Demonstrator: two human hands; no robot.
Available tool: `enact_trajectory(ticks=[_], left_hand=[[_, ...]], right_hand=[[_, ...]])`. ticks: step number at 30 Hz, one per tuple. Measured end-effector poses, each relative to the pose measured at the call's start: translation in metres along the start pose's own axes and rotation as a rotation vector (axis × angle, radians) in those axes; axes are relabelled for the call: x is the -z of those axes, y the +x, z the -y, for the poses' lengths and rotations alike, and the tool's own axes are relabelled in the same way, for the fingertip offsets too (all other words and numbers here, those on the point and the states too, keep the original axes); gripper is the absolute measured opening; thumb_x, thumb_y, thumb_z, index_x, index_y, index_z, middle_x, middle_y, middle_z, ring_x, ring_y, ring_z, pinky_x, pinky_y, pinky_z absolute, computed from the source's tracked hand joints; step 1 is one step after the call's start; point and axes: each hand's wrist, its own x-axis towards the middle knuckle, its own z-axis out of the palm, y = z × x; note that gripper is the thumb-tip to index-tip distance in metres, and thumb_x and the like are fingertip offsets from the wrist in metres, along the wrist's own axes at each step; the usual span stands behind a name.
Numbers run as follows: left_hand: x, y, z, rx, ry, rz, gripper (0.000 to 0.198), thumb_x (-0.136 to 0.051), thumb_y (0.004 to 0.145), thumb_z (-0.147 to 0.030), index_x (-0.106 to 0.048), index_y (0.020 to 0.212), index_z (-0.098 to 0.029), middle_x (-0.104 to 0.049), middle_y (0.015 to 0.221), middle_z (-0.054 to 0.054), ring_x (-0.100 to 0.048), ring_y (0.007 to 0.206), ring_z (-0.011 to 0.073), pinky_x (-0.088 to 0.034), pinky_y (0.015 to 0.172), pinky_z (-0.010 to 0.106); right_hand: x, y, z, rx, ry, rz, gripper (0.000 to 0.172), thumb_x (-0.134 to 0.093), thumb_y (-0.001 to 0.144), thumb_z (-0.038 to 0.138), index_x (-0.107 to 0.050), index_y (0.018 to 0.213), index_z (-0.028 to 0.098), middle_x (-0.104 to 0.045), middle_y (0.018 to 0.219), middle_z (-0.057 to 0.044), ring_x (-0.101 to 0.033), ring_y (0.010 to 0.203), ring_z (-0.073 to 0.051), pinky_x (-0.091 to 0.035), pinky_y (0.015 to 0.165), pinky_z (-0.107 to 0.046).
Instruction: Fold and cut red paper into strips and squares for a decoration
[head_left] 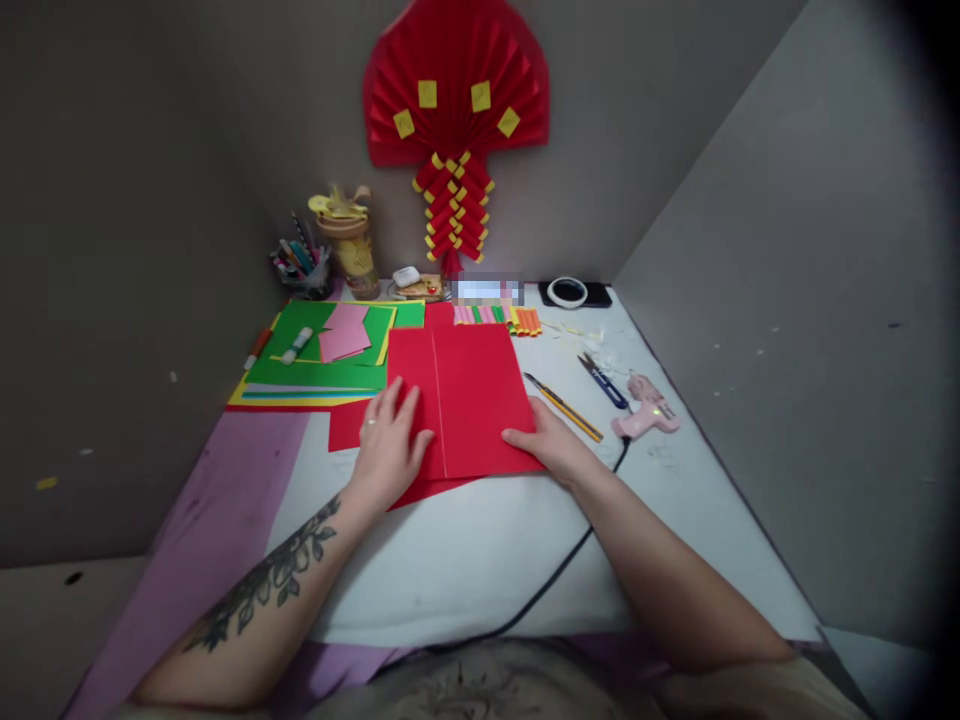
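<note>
A red paper sheet [480,400] with a pale lengthwise line left of its middle lies before me, over more red paper [351,428]. My left hand [388,440] rests on its left part, fingers spread. At the lower right corner, my right hand [544,440] grips the edge, thumb on top and fingers hidden underneath. A yellow craft knife [566,408] lies just right of the sheet. Beyond the sheet's far edge stands a row of small rolled paper tubes [495,318] in pink, green and orange.
Thread snips [602,382] and a pink glue gun [646,410] lie at right; its black cord [555,580] runs toward me. Coloured sheets [315,372] with a glue stick [298,345] cover the left. A pen holder [301,272], tumbler [351,250] and phone [592,295] line the wall.
</note>
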Motion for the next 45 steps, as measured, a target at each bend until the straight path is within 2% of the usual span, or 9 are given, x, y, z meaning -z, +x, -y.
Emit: enact_trajectory(ticks=[4, 8, 13, 21, 28, 32, 35, 40, 45], left_hand=[[-0.005, -0.006, -0.001, -0.144, 0.292, 0.175, 0.048, -0.048, 0.087, -0.033, -0.049, 0.133, -0.018, -0.012, 0.155, 0.014, 0.006, 0.139, 0.0448, -0.014, 0.101, 0.074], [-0.012, -0.002, 0.006, -0.27, 0.248, 0.326, 0.048, -0.035, 0.092, -0.027, -0.042, 0.138, -0.02, -0.025, 0.153, 0.01, -0.011, 0.142, 0.0338, -0.021, 0.108, 0.062], [-0.025, 0.0, 0.008, -0.236, 0.222, 0.309, 0.051, -0.032, 0.092, -0.025, -0.037, 0.141, -0.011, -0.032, 0.149, 0.014, -0.018, 0.141, 0.0302, -0.025, 0.111, 0.052], [-0.029, -0.003, 0.003, -0.224, 0.31, 0.304, 0.052, -0.03, 0.09, -0.018, -0.036, 0.14, -0.005, -0.03, 0.149, 0.019, -0.019, 0.14, 0.0308, -0.025, 0.111, 0.047], [-0.03, -0.003, 0.005, -0.225, 0.322, 0.325, 0.053, -0.028, 0.09, -0.017, -0.033, 0.141, -0.004, -0.026, 0.15, 0.019, -0.017, 0.141, 0.0304, -0.025, 0.111, 0.047], [-0.029, -0.002, 0.004, -0.227, 0.321, 0.326, 0.052, -0.029, 0.091, -0.018, -0.034, 0.141, -0.005, -0.028, 0.15, 0.018, -0.018, 0.14, 0.0301, -0.025, 0.112, 0.047], [-0.028, -0.002, 0.004, -0.226, 0.33, 0.33, 0.052, -0.03, 0.091, -0.019, -0.035, 0.14, -0.004, -0.029, 0.149, 0.019, -0.02, 0.14, 0.0305, -0.026, 0.111, 0.047], [-0.025, -0.003, 0.002, -0.235, 0.345, 0.312, 0.053, -0.033, 0.09, -0.021, -0.035, 0.141, -0.005, -0.03, 0.149, 0.017, -0.022, 0.14, 0.0293, -0.027, 0.111, 0.045], [-0.024, -0.003, 0.002, -0.245, 0.349, 0.31, 0.054, -0.033, 0.09, -0.022, -0.034, 0.141, -0.004, -0.029, 0.149, 0.017, -0.022, 0.14, 0.0296, -0.028, 0.111, 0.045]], right_hand=[[0.005, 0.001, -0.003, 0.074, -0.134, -0.033, 0.083, -0.066, 0.073, 0.028, -0.022, 0.143, 0.027, -0.062, 0.119, -0.008, -0.064, 0.099, -0.022, -0.053, 0.082, -0.038], [0.011, 0.003, -0.002, 0.112, -0.274, 0.0, 0.05, -0.063, 0.072, 0.028, -0.053, 0.12, 0.024, -0.061, 0.119, -0.006, -0.061, 0.101, -0.022, -0.051, 0.083, -0.034], [0.009, 0.004, -0.003, -0.063, -0.167, 0.013, 0.035, -0.066, 0.069, 0.031, -0.06, 0.102, 0.024, -0.066, 0.082, -0.002, -0.062, 0.067, -0.018, -0.051, 0.06, -0.031], [0.002, 0.001, 0.004, -0.216, 0.217, 0.011, 0.038, -0.076, 0.061, 0.025, -0.06, 0.096, 0.024, -0.069, 0.081, -0.001, -0.065, 0.066, -0.018, -0.053, 0.062, -0.031], [0.009, 0.002, 0.004, -0.204, 0.212, 0.044, 0.037, -0.075, 0.065, 0.029, -0.062, 0.099, 0.024, -0.07, 0.088, -0.003, -0.066, 0.072, -0.019, -0.053, 0.066, -0.032], [0.035, 0.001, 0.003, -0.064, -0.05, 0.112, 0.029, -0.058, 0.08, 0.038, -0.063, 0.104, 0.022, -0.067, 0.085, -0.004, -0.064, 0.071, -0.018, -0.053, 0.064, -0.032], [0.049, -0.003, 0.004, 0.238, -0.444, 0.165, 0.027, -0.052, 0.085, 0.029, -0.065, 0.107, 0.024, -0.062, 0.105, -0.008, -0.061, 0.095, -0.021, -0.051, 0.084, -0.038], [0.048, -0.004, -0.002, 0.721, -0.986, 0.013, 0.033, -0.058, 0.082, 0.022, -0.066, 0.112, 0.033, -0.041, 0.137, -0.007, -0.03, 0.134, -0.029, -0.034, 0.106, -0.051], [0.052, 0.005, -0.015, 0.751, -1.115, 0.398, 0.057, -0.042, 0.083, 0.003, -0.053, 0.13, 0.033, -0.045, 0.142, -0.003, -0.023, 0.14, -0.025, -0.025, 0.109, -0.055]])
